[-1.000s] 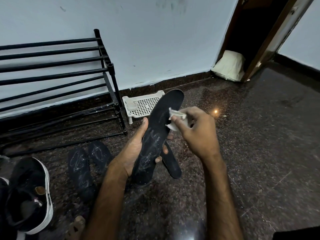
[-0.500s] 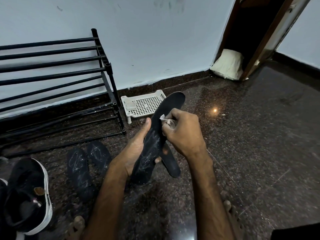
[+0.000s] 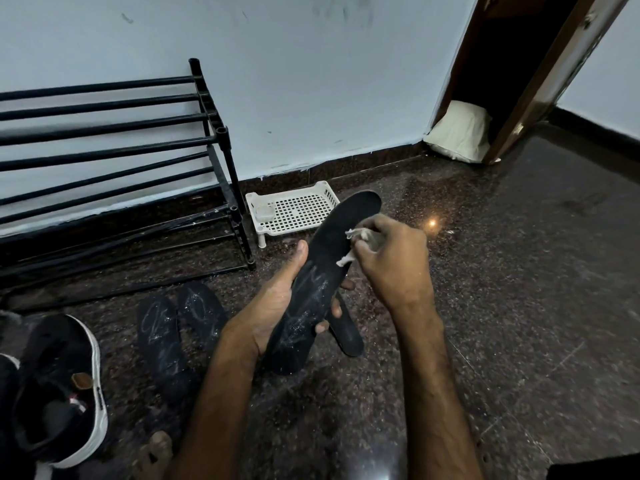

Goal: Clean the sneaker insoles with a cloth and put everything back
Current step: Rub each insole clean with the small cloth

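Wiping step in hand: left hand grips a black insole at mid-length, up off the floor, while right hand pinches a small white cloth against its upper half. Chalky marks show lower down, so the next move probably calls for wiping downward. Two marked insoles lie near the sneaker.

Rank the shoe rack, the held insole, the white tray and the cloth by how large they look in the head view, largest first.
1. shoe rack
2. held insole, though its nearness to the camera flatters it
3. white tray
4. cloth
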The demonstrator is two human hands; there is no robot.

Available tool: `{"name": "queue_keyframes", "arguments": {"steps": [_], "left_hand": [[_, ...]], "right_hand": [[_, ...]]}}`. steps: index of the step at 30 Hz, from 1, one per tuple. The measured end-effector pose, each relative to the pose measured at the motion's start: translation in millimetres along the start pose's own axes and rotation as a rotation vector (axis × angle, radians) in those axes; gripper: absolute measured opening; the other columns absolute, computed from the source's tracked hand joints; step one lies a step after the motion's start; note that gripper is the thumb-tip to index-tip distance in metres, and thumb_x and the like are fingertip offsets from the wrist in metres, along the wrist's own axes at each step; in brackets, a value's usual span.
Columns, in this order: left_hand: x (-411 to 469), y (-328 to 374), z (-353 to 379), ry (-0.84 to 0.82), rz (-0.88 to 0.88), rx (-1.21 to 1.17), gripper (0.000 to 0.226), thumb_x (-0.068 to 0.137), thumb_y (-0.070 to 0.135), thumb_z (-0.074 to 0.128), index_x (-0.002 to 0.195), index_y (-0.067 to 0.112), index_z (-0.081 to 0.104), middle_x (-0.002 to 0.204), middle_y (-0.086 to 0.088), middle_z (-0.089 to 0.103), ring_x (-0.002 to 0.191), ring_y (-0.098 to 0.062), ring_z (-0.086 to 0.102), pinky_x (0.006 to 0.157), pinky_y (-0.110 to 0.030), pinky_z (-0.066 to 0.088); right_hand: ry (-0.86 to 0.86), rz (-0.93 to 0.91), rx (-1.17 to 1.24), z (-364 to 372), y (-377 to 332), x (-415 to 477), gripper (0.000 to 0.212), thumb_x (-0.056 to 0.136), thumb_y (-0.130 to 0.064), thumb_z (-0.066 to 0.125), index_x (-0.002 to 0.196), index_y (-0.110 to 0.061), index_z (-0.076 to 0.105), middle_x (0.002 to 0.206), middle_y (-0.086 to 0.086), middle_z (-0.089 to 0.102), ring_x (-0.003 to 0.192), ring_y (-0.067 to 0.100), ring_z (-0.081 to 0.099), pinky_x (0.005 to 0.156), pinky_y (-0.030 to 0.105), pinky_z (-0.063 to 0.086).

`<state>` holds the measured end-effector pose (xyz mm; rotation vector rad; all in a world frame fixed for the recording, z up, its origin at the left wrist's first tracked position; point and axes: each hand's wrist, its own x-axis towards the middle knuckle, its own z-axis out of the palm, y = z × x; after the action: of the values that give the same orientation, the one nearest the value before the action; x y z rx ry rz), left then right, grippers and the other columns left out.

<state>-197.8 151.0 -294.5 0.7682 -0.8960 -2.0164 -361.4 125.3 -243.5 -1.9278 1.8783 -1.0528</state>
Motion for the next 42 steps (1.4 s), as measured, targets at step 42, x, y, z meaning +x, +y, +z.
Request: {"name": "queue_keyframes", "arguments": {"steps": [42], "left_hand": [[-2.5, 0.4, -1.3, -0.025, -0.093, -0.004, 0.071, 0.101, 0.057, 0.027, 0.128, 0.001, 0.061, 0.109, -0.03, 0.065, 0.066, -0.033, 0.067, 0.05, -0.04, 0.057]], "right_hand": [[0.246, 0.153, 0.024, 9.3, 17.3, -7.8, 0.024, 0.081, -0.011, 0.076, 0.099, -0.022, 0.064, 0.099, -0.008, 0.067, 0.085, 0.004, 0.061, 0.076, 0.02, 0.053]]}}
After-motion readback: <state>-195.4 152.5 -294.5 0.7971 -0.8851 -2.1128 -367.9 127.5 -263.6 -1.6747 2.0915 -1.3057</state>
